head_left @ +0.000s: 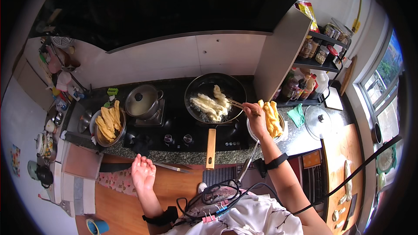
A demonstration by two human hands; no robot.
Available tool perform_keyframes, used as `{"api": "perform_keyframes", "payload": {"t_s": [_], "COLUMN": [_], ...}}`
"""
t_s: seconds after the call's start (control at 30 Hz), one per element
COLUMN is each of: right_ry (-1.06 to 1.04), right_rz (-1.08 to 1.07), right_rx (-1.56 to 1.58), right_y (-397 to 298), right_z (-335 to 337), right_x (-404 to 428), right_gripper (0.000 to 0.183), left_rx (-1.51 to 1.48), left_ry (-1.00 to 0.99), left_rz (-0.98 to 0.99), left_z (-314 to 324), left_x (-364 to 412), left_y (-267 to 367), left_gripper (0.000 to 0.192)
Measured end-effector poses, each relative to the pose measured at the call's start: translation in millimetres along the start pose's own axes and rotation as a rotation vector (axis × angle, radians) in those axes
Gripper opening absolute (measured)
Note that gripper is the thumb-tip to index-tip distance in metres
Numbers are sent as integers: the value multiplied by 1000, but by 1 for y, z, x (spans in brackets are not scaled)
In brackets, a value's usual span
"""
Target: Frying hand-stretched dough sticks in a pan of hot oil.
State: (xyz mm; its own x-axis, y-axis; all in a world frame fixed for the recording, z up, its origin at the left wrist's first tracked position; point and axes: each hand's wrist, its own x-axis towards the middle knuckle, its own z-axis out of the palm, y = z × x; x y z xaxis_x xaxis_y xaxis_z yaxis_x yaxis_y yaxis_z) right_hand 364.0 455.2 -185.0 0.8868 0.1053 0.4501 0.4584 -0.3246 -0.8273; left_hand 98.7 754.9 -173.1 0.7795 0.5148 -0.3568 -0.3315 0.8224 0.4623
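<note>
My right hand (pixel 255 120) grips a pair of chopsticks (pixel 237 103), whose tips touch a pale dough strip (pixel 221 95) in the frying pan (pixel 215 77). Several other pale dough strips (pixel 209 107) lie in bubbling oil beside it. The pan's wooden handle (pixel 211 148) points towards me. Below my right wrist is a bowl (pixel 250 130) of golden fried dough sticks (pixel 272 119). My left hand (pixel 143 173) is raised palm up in front of the counter edge, with its fingers apart and nothing in it.
Left of the pan stands a lidded pot (pixel 143 102), then a metal bowl (pixel 112 142) of fried dough sticks. A glass lid (pixel 317 122) and green cloth (pixel 296 115) lie at right. Raw dough (pixel 348 179) and a knife (pixel 350 211) rest on a wooden board (pixel 338 156). Black cables cross before me.
</note>
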Motion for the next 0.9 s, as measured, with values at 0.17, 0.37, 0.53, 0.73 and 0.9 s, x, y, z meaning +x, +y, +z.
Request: {"api": "perform_keyframes", "payload": {"t_s": [0.17, 0.37, 0.53, 0.73, 0.9], "right_ry": [-27, 121, 128, 149, 158], "right_rz": [14, 35, 54, 14, -30], "right_rx": [21, -54, -123, -142, -102], "right_y": [-12, -14, 1, 7, -8], "right_z": [-11, -12, -15, -14, -15], "right_x": [-23, -37, -46, -49, -51], "right_gripper": [12, 11, 10, 12, 13], "left_rx": [23, 7, 9, 24, 42], "left_ry": [-30, -42, -46, -38, -58], "left_rz": [-11, -40, -55, -52, -72], "left_z": [4, 9, 8, 9, 6], "left_x": [2, 9, 10, 10, 10], "left_y": [-1, -6, -7, -8, -7], "left_gripper": [10, 12, 12, 14, 24]}}
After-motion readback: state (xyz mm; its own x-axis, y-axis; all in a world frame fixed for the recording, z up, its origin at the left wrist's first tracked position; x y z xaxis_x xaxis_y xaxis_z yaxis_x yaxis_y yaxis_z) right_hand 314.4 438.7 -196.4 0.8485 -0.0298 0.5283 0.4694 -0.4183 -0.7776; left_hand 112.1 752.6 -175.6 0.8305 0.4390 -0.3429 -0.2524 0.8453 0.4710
